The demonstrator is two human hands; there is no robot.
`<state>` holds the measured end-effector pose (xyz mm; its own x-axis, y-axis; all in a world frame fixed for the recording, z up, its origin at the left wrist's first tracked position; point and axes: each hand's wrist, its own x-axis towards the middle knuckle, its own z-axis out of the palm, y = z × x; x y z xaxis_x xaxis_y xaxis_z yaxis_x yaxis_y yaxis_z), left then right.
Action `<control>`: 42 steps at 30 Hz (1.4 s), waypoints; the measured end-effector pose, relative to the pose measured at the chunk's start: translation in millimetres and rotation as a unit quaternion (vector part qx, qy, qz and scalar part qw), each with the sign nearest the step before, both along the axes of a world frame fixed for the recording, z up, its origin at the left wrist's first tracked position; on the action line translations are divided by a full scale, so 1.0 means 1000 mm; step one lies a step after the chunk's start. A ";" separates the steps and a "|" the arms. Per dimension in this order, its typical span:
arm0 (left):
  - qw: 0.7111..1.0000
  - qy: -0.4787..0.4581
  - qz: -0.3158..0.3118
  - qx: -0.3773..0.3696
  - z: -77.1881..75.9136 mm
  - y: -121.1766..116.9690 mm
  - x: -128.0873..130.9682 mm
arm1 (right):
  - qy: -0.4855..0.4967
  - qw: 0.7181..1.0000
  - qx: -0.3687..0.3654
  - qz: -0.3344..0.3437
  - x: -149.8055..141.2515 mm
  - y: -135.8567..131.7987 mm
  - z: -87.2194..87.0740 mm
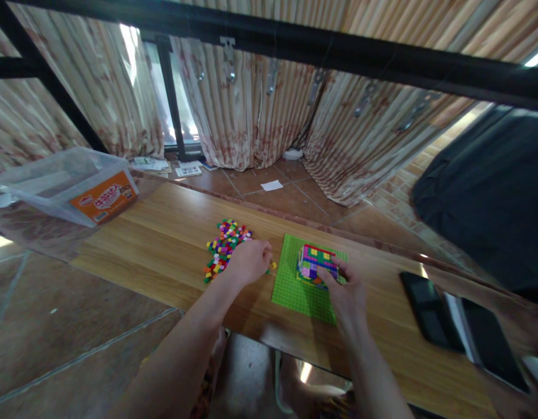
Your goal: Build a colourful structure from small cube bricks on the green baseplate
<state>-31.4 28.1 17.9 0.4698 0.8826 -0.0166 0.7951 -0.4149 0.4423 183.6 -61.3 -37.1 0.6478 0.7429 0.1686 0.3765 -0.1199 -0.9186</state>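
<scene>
A green baseplate [284,285] lies on the wooden table, bearing a small block-shaped building of multicoloured toy bricks [311,265]. My right hand [349,288] grips the building from its right side, thumb on the near face and fingers around the far right corner. To the left is a loose pile of small coloured bricks [223,247]. My left hand [250,260] is over the table between the pile and the baseplate, its fingers curled together. Whatever those fingers hold, if anything, is hidden. A few yellow and green bricks [273,265] lie just beside its fingertips.
A clear plastic bin [83,183] with an orange label stands at the table's left end. Towards the right end of the wooden table [164,233] lie a dark tablet-like device [428,308] and another dark flat object [491,340]. A black metal bar [295,43] crosses above.
</scene>
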 end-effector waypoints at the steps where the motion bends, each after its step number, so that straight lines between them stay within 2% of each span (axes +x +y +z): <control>1: 1.000 -0.005 0.002 -0.001 0.001 0.001 -0.001 | 0.019 1.000 -0.001 0.001 0.000 0.000 -0.001; 8: 0.998 -0.048 0.035 0.010 -0.001 0.009 -0.015 | 0.067 0.998 -0.006 0.012 -0.003 0.001 0.002; 11: 0.994 -0.089 0.066 0.022 0.002 0.014 -0.028 | 0.102 0.995 0.013 0.007 0.000 -0.001 0.007; 13: 0.989 -0.118 0.087 0.033 0.004 0.018 -0.037 | 0.110 0.992 0.052 -0.031 0.002 -0.004 0.013; 16: 0.979 -0.153 0.130 0.046 0.008 0.024 -0.052 | 0.062 0.986 0.111 -0.109 -0.002 -0.006 0.023; 18: 0.970 -0.169 0.166 0.052 0.009 0.027 -0.062 | 0.014 0.986 0.122 -0.113 -0.012 -0.007 0.029; 21: 0.960 -0.173 0.213 0.047 0.009 0.032 -0.078 | -0.086 0.989 0.119 -0.029 -0.038 -0.006 0.032; 24: 0.962 -0.128 0.241 0.027 0.004 0.034 -0.093 | -0.178 0.972 0.121 0.098 -0.069 -0.002 0.032; 27: 0.970 -0.077 0.232 0.007 -0.003 0.035 -0.103 | -0.207 0.951 0.105 0.204 -0.094 0.005 0.027; 29: 0.974 -0.054 0.221 -0.002 -0.007 0.035 -0.107 | -0.223 0.941 0.077 0.244 -0.104 0.010 0.023; 32: 0.974 -0.028 0.223 -0.009 -0.012 0.036 -0.110 | -0.252 0.932 0.035 0.257 -0.109 0.017 0.013; 37: 0.973 -0.030 0.228 0.002 -0.018 0.042 -0.107 | -0.317 0.922 -0.011 0.220 -0.109 0.025 -0.002; 42: 0.981 -0.053 0.177 0.061 -0.025 0.053 -0.091 | -0.309 0.917 -0.016 0.251 -0.117 0.025 0.001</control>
<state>-122.5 81.3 -7.4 0.1267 0.9833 0.1310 0.8508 -0.1756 0.4952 66.6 -36.3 -36.5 0.0104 0.9328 0.3603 0.8389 0.1879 -0.5107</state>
